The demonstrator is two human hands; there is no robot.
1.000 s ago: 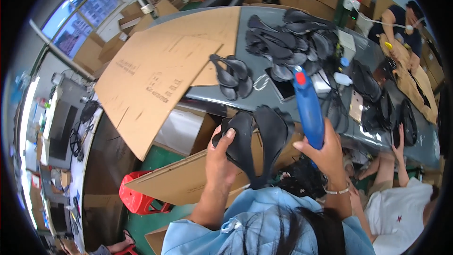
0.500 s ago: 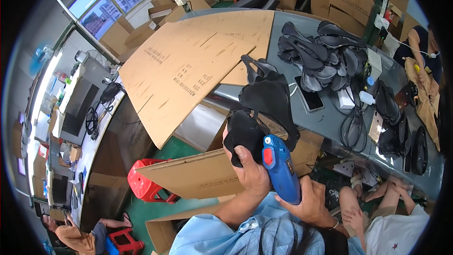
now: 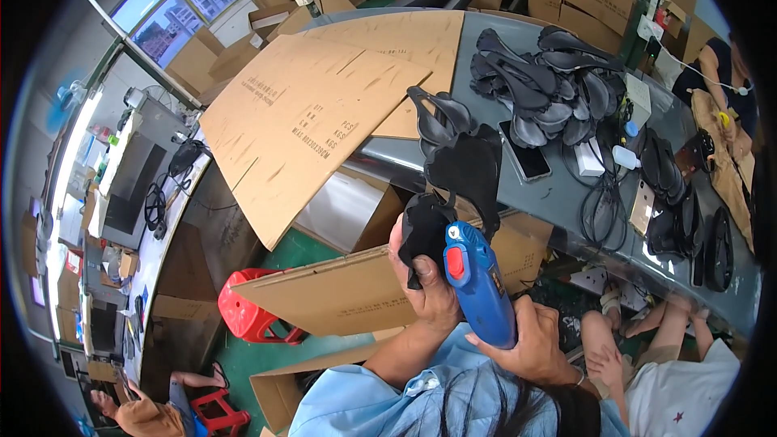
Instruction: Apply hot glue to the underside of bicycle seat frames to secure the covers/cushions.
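Risk first: the tool's (image 3: pixel 483 287) nose sits just beside the black piece (image 3: pixel 427 226) and near our left thumb. If our right wrist rolls or the tool's lower end slides in the palm, the nose could catch skin instead of the piece. The piece looks thin and pliant, and we have it by one end only, so a push might twist it or let the far part sag.

Grip: left hand (image 3: pixel 429 295) pinches the near end, thumb on top, the gap no wider than the piece. Right hand (image 3: pixel 536 344) wraps the tool's lower end, clear of the red button (image 3: pixel 456 262); how hard it squeezes, we cannot tell. Whether nose and piece touch is also unclear.

Position: piece up in front of the table (image 3: pixel 575 182), more black pieces (image 3: pixel 550 93) heaped beyond.
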